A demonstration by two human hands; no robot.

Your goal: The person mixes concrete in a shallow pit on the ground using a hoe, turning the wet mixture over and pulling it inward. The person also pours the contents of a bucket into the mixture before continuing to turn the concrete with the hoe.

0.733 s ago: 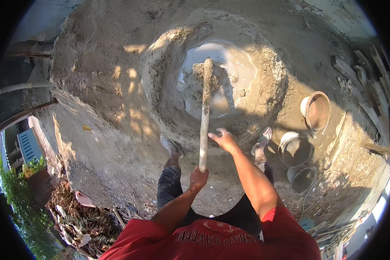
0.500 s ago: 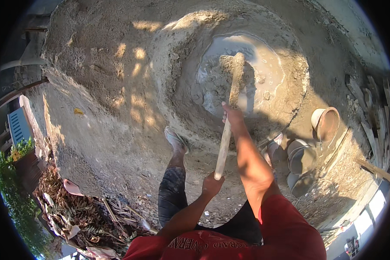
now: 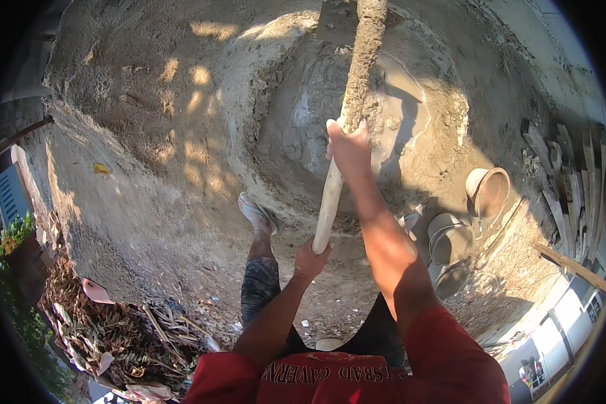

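Both my hands grip a long wooden-handled hoe [image 3: 329, 195], raised over a ring of sand [image 3: 257, 128] with wet grey mortar [image 3: 310, 135] inside. My left hand [image 3: 312, 260] is closed round the handle's butt end, close to my body. Farther up the handle, my right hand [image 3: 351, 151] is wrapped round it, just below the mortar-caked part. At the top edge of the view a dark flat blade shows in part beside the handle; its far end is cut off.
Two buckets, one upright-looking [image 3: 488, 195] and one grey [image 3: 450, 244], stand right of my feet. Wooden planks [image 3: 565, 195] lie at the far right. Dry leaves [image 3: 114, 330] are heaped at the lower left. My sandalled left foot [image 3: 256, 212] is beside the sand ring.
The hoe's head has come up out of the mortar toward the top edge. My right hand has risen with the handle, and my left hand has shifted slightly up and left.
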